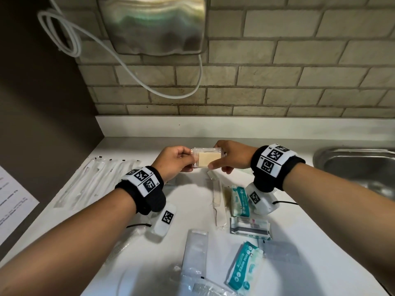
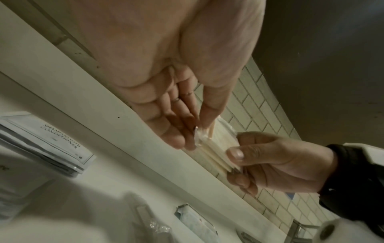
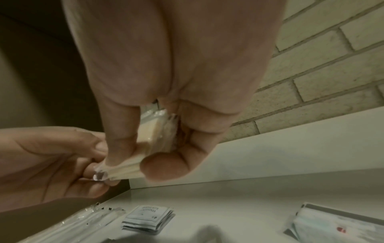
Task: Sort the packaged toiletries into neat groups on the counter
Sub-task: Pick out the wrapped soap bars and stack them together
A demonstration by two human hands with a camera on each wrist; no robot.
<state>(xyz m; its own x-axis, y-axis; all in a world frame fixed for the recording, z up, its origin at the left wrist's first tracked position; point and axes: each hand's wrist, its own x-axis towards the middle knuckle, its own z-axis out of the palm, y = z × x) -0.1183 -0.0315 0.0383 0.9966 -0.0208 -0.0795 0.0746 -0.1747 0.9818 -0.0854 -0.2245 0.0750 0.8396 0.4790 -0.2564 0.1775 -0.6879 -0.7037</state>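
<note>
Both hands hold a small stack of clear-wrapped cream packets (image 1: pixel 208 158) above the back of the white counter (image 1: pixel 188 201). My left hand (image 1: pixel 190 158) pinches its left end, and my right hand (image 1: pixel 215 161) grips its right end with the thumb along the front. The wrist views show the same stack (image 2: pixel 216 148) (image 3: pixel 149 136) between both sets of fingers. On the counter lie a row of wrapped toothbrushes (image 1: pixel 94 178), wrapped combs (image 1: pixel 218 201), teal wipes packs (image 1: pixel 240 201) (image 1: pixel 243 272), a tissue pack (image 1: pixel 250 228), silver sachets (image 1: pixel 195 255) and a stack of shampoo sachets (image 3: pixel 147 218).
A steel sink (image 1: pixel 359 167) is set into the counter at the right. A printed sheet (image 1: pixel 12 201) hangs over the left edge. A metal hand dryer (image 1: pixel 151 24) with a looped white cable (image 1: pixel 136 71) is mounted on the brick wall above.
</note>
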